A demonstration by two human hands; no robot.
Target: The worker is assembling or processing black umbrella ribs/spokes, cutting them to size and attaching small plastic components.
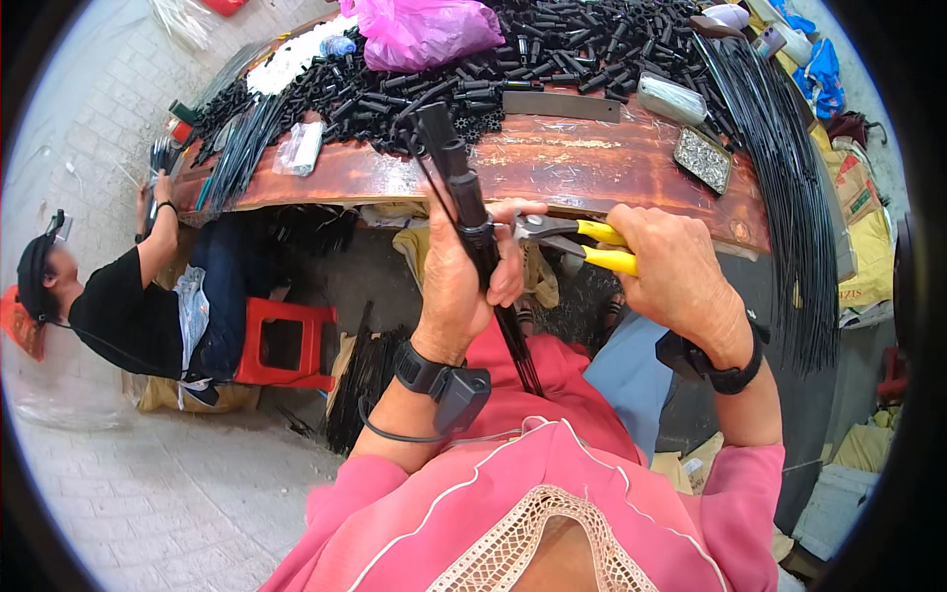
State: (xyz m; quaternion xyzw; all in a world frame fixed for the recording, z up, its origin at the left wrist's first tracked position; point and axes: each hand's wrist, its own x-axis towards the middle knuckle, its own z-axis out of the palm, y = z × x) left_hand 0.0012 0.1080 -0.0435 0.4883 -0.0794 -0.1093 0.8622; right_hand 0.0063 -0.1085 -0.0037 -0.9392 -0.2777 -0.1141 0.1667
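pink sleeves nearest cam | our left hand point(456, 281) fisted round black rod assembly point(464, 202), upright above fist | right hand point(671, 276) clamped on yellow-handled pliers point(572, 240), nose at rod beside left thumb | rod looks stiff, light, smooth: grip mid-shaft | wooden table point(582, 163) beyond

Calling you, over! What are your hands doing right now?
Left hand shut on black rod assembly. Right hand shut on yellow-handled pliers, jaws at the rod. Nothing in the way.
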